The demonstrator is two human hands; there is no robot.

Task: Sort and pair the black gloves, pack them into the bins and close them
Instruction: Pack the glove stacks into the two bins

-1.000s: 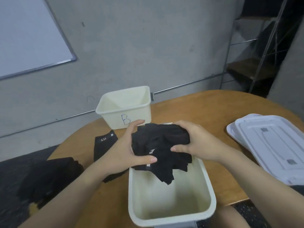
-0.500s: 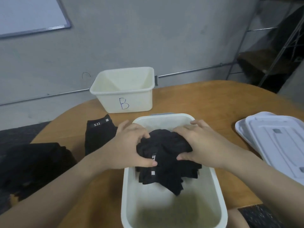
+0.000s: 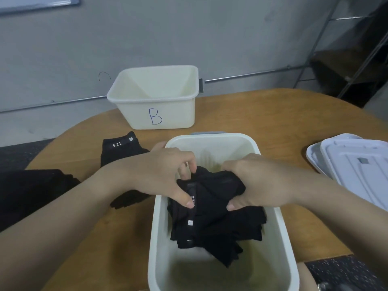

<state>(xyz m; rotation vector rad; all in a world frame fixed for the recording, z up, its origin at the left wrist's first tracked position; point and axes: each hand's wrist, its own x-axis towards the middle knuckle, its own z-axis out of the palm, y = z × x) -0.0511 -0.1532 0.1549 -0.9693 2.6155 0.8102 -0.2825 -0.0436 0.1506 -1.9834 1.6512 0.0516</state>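
Since the earlier frame both hands have carried the bundle of black gloves [image 3: 214,208] down from above the rim into the near bin [image 3: 281,234], and the camera has tipped lower. Nearest, the bundle hangs inside that bin, its loose finger ends trailing toward the bare pale floor; it looks soft, crumpled and matte, with small white tags. Left hand [image 3: 161,175] and right hand [image 3: 258,183] flank it, fingers curled and pinching the cloth, thumbs pressed into its front. I judge packing only begun: neither bin is closed. Further out, more black gloves [image 3: 119,148] lie on the table [image 3: 273,127] to the left, and the lids [image 3: 352,171] wait at right. Farthest, bin B [image 3: 155,114] seems empty.
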